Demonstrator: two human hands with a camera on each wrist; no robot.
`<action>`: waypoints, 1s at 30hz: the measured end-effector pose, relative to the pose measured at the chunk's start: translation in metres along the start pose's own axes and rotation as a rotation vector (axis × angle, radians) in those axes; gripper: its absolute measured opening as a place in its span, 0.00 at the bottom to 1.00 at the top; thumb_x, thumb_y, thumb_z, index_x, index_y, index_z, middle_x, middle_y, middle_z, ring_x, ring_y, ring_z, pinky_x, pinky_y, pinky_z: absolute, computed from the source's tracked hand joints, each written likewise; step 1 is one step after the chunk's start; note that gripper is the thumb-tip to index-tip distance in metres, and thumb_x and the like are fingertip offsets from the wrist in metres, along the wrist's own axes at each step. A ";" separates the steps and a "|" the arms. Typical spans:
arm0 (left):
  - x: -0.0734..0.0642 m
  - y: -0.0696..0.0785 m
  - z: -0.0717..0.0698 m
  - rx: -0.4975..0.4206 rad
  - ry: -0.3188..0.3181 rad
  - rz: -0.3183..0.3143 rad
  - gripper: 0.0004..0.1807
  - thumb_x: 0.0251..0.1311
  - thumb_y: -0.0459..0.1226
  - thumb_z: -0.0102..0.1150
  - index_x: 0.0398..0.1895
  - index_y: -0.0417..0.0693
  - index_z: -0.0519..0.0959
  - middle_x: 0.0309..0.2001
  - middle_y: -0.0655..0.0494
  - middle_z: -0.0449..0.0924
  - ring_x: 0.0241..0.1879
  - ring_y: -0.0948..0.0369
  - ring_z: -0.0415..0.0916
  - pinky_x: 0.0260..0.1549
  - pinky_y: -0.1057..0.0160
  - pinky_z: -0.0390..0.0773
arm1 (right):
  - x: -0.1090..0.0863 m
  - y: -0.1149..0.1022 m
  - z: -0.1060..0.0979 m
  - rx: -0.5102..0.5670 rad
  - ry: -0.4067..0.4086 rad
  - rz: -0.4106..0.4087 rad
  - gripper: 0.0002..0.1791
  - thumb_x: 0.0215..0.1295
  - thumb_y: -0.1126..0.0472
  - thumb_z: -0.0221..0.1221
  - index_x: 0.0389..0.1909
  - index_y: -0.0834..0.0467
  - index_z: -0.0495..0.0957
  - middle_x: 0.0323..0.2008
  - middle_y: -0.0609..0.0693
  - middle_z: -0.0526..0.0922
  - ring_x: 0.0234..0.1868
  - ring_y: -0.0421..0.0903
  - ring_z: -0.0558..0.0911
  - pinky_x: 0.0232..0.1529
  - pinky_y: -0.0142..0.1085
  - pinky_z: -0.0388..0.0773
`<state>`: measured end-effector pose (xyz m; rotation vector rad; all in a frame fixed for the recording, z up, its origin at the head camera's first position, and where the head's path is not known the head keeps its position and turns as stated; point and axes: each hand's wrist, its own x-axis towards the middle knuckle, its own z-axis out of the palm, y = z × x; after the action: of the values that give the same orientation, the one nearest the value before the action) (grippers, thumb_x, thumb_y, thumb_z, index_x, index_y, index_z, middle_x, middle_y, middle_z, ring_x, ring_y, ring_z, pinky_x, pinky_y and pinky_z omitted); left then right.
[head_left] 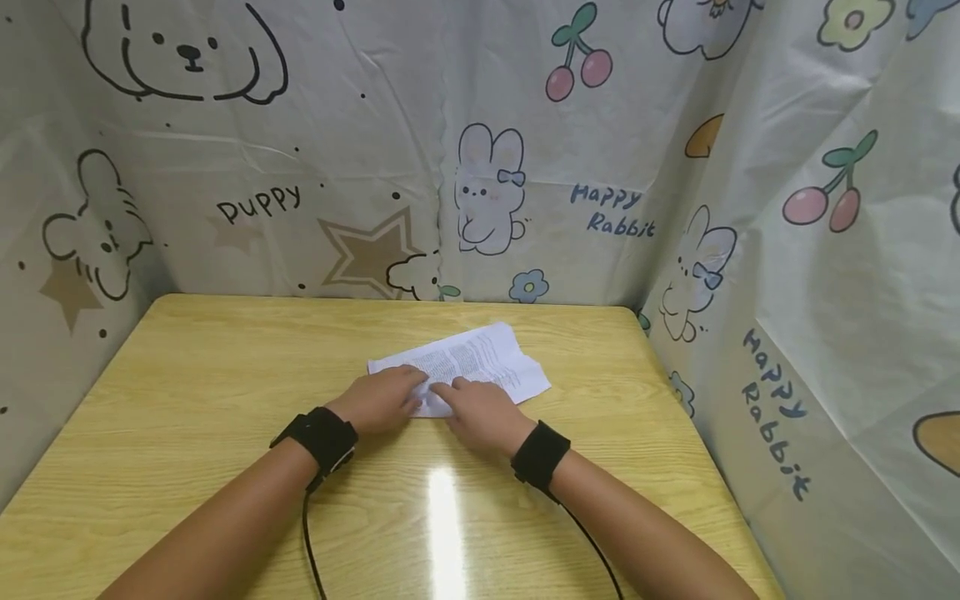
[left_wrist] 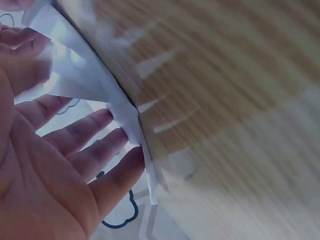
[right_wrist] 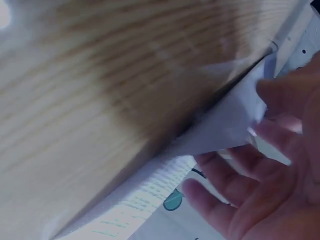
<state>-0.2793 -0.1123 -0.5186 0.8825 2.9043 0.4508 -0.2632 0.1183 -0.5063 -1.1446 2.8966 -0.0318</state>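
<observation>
A creased white sheet of paper point(head_left: 495, 354) with printed text lies on the table, its near edge turned up in a fold. At the left part of that edge is my left hand point(head_left: 377, 401). In the left wrist view its fingers point(left_wrist: 100, 150) reach the white fold point(left_wrist: 95, 82), with the thumb at the near side. My right hand point(head_left: 486, 414) is close beside it, thumb and fingertips at the same edge. The right wrist view shows the raised flap point(right_wrist: 220, 125) between the right thumb and fingers, the other fingers loosely bent.
The wooden table point(head_left: 247, 358) has a strip of glare in front of the hands. A patterned curtain point(head_left: 360, 150) hangs behind it and along both sides. Black bands point(head_left: 542, 454) circle both wrists, and thin cables point(head_left: 309, 533) trail toward the near side.
</observation>
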 end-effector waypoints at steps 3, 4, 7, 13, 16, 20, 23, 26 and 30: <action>-0.002 0.000 -0.001 -0.045 -0.013 0.005 0.09 0.73 0.30 0.51 0.51 0.49 0.77 0.47 0.55 0.82 0.47 0.57 0.81 0.49 0.53 0.82 | -0.004 -0.001 0.000 0.055 0.017 0.032 0.30 0.77 0.54 0.58 0.77 0.49 0.66 0.51 0.48 0.81 0.35 0.40 0.80 0.35 0.35 0.81; -0.002 0.000 -0.001 -0.057 -0.015 0.002 0.10 0.72 0.28 0.50 0.48 0.50 0.76 0.44 0.57 0.81 0.44 0.59 0.79 0.47 0.54 0.82 | -0.005 -0.001 -0.001 0.072 0.022 0.039 0.29 0.77 0.55 0.58 0.76 0.49 0.67 0.52 0.48 0.82 0.37 0.41 0.81 0.37 0.35 0.82; -0.003 0.001 -0.001 -0.062 -0.019 -0.023 0.12 0.70 0.26 0.51 0.48 0.51 0.77 0.45 0.59 0.82 0.45 0.61 0.80 0.49 0.56 0.83 | -0.009 -0.003 -0.004 0.091 0.029 0.026 0.28 0.77 0.56 0.59 0.75 0.49 0.68 0.53 0.49 0.83 0.40 0.43 0.84 0.40 0.36 0.84; -0.004 -0.001 0.007 0.032 0.024 -0.016 0.12 0.71 0.26 0.53 0.50 0.49 0.78 0.52 0.54 0.84 0.53 0.55 0.83 0.50 0.52 0.86 | -0.015 -0.012 -0.004 0.068 0.059 -0.034 0.31 0.76 0.60 0.57 0.76 0.54 0.59 0.52 0.52 0.83 0.28 0.41 0.79 0.28 0.32 0.78; -0.002 -0.001 0.008 0.079 0.042 -0.008 0.12 0.71 0.25 0.53 0.49 0.48 0.78 0.51 0.54 0.83 0.52 0.55 0.83 0.48 0.53 0.86 | -0.016 -0.013 -0.003 0.087 0.075 -0.027 0.26 0.75 0.61 0.59 0.70 0.52 0.64 0.48 0.49 0.82 0.26 0.39 0.75 0.25 0.30 0.74; -0.001 -0.002 0.001 0.051 -0.015 -0.003 0.13 0.71 0.27 0.48 0.48 0.43 0.82 0.62 0.47 0.81 0.62 0.49 0.81 0.59 0.50 0.83 | -0.015 -0.012 -0.004 0.108 0.035 -0.029 0.26 0.73 0.59 0.62 0.70 0.48 0.70 0.44 0.48 0.77 0.30 0.40 0.74 0.27 0.29 0.73; -0.002 -0.004 -0.009 -0.053 -0.116 0.005 0.11 0.68 0.30 0.49 0.36 0.40 0.83 0.72 0.37 0.71 0.70 0.43 0.73 0.62 0.49 0.79 | -0.014 -0.013 -0.004 0.125 0.001 -0.021 0.28 0.74 0.58 0.62 0.73 0.46 0.71 0.45 0.48 0.76 0.32 0.40 0.74 0.29 0.29 0.73; -0.003 -0.006 -0.016 -0.144 -0.198 0.018 0.11 0.65 0.33 0.51 0.24 0.45 0.77 0.76 0.30 0.63 0.76 0.38 0.64 0.62 0.49 0.76 | -0.013 -0.013 -0.005 0.133 -0.008 -0.007 0.26 0.74 0.58 0.62 0.71 0.46 0.74 0.46 0.49 0.77 0.31 0.40 0.76 0.29 0.30 0.74; -0.003 -0.011 -0.019 -0.205 -0.224 0.007 0.14 0.70 0.35 0.49 0.22 0.47 0.72 0.77 0.32 0.62 0.65 0.41 0.76 0.53 0.54 0.79 | -0.012 -0.016 -0.009 0.117 -0.027 -0.018 0.22 0.74 0.58 0.62 0.67 0.46 0.78 0.46 0.48 0.81 0.33 0.40 0.77 0.32 0.33 0.77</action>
<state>-0.2854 -0.1274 -0.5037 0.8517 2.5991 0.5966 -0.2440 0.1147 -0.4964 -1.1423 2.8187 -0.1818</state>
